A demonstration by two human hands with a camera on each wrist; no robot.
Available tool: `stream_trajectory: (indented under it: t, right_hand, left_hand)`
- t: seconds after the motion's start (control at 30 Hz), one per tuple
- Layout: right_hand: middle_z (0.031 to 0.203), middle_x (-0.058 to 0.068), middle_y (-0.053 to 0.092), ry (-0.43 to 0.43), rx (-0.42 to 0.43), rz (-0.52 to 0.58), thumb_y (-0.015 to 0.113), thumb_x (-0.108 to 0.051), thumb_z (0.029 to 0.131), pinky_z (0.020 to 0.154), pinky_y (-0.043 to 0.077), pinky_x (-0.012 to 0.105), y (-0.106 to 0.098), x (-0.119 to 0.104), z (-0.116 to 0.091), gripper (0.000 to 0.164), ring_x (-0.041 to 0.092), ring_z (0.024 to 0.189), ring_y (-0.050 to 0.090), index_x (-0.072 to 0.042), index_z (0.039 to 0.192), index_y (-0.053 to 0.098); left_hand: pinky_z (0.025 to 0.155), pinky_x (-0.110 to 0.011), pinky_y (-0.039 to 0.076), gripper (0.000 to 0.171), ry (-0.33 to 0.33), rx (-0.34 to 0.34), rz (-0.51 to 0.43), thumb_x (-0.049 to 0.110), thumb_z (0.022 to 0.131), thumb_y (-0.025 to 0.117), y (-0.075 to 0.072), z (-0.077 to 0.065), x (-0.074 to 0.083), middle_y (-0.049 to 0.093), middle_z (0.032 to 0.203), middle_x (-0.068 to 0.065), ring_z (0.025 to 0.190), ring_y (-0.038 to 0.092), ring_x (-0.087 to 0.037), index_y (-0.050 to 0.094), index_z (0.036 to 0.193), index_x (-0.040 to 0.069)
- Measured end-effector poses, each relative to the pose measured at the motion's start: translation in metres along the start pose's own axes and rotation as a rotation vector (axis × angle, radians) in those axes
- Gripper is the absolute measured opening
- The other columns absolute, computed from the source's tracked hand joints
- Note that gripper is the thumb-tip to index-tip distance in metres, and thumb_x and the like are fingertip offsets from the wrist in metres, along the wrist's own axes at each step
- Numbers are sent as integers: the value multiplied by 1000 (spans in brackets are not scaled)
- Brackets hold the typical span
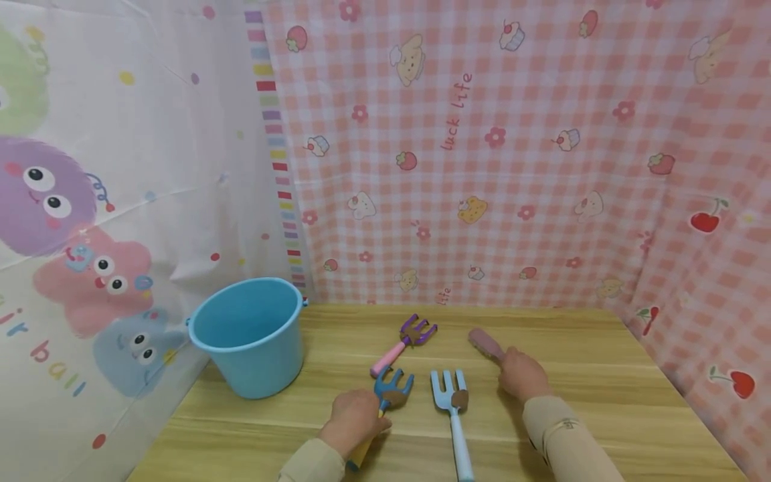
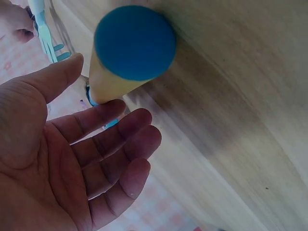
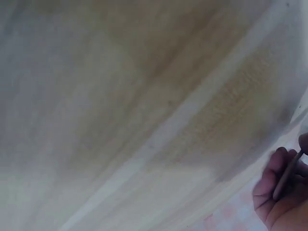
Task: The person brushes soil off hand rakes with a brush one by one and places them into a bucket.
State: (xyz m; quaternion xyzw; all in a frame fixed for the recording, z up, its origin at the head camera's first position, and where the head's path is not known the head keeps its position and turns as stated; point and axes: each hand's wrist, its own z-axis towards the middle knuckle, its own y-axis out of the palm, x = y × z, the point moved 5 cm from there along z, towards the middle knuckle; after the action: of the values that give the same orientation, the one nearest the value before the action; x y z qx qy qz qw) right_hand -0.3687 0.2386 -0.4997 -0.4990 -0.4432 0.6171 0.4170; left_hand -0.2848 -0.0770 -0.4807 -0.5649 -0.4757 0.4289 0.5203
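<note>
My left hand [image 1: 354, 418] is at the yellow handle [image 1: 359, 454] of a blue hand fork [image 1: 394, 386] lying on the table. In the left wrist view its fingers [image 2: 118, 149] are loosely bent, the index fingertip right at the handle beside its blue end cap [image 2: 135, 43], and the thumb stands apart. My right hand [image 1: 524, 375] grips the thin handle of a pinkish-mauve brush [image 1: 485, 343], whose head points to the back left. In the right wrist view the thin handle [image 3: 287, 178] lies across the curled fingers. Between the hands lies a light blue hand fork [image 1: 459, 442].
A purple hand fork [image 1: 415, 331] with a pink handle lies behind the blue one. The forks carry brown patches. A light blue bucket [image 1: 259, 368] stands at the back left of the wooden table [image 1: 578, 341]. Patterned cloths [image 1: 470, 167] hang behind and at both sides.
</note>
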Motion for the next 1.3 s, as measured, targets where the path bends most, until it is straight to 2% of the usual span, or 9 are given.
stream_trajectory:
  t: [0.13, 0.27, 0.43, 0.57, 0.73, 0.9, 1.1, 1.3]
  right_hand:
    - [72, 15, 56, 10, 33, 46, 66, -2, 80, 67, 53, 49, 0, 1, -1, 26, 33, 68, 62, 10, 95, 47]
    - [72, 15, 56, 37, 26, 76, 65, -3, 80, 64, 53, 49, -3, 2, -2, 28, 31, 65, 61, 9, 97, 46]
    - [73, 15, 57, 42, 6, 60, 62, -2, 81, 64, 52, 49, -7, 0, -3, 28, 31, 66, 60, 10, 101, 46]
    - [75, 17, 59, 24, 35, 32, 63, -1, 80, 65, 52, 50, -12, -2, -8, 28, 34, 68, 62, 11, 101, 49]
    - [79, 20, 59, 24, 72, 22, 67, -2, 78, 66, 51, 52, -19, -2, -13, 27, 37, 71, 62, 10, 97, 51]
    - [83, 19, 59, 54, 56, 44, 67, -3, 78, 65, 51, 52, -21, 2, -17, 27, 35, 73, 61, 11, 98, 54]
    - [78, 15, 60, 69, 55, 62, 66, -4, 77, 61, 50, 51, -21, 6, -21, 25, 32, 69, 61, 8, 96, 53]
    - [86, 20, 65, 72, 70, 99, 63, -6, 81, 67, 50, 54, -26, 0, -21, 32, 37, 78, 64, 10, 107, 55]
  left_hand:
    - [55, -33, 46, 43, 18, 35, -2, 48, 81, 75, 1, -2, 0, 50, 65, 0, 56, 46, -13, 58, 68, 11]
    - [55, -34, 46, 40, 25, 47, 1, 45, 80, 76, 2, -4, -1, 50, 64, 0, 56, 47, -14, 58, 71, 11]
    - [54, -33, 46, 36, 12, 29, -6, 40, 80, 76, 6, -4, -1, 50, 63, 0, 55, 47, -14, 56, 70, 12]
    - [54, -33, 46, 33, -15, 9, -22, 34, 82, 74, 9, -3, -2, 49, 63, -1, 54, 47, -14, 55, 69, 11]
    - [55, -35, 48, 28, -38, 23, -28, 29, 82, 73, 12, -1, -3, 51, 64, -3, 55, 49, -16, 57, 72, 9]
    - [58, -38, 49, 23, -22, 83, -22, 25, 79, 72, 15, -3, -5, 54, 66, -4, 59, 53, -18, 59, 70, 9]
    - [56, -37, 48, 24, -14, 101, -52, 24, 80, 70, 13, -3, -9, 50, 63, -2, 57, 51, -17, 54, 66, 12]
    - [52, -37, 47, 27, 20, 184, -51, 25, 80, 70, 9, -6, -16, 49, 61, -1, 54, 50, -17, 52, 64, 12]
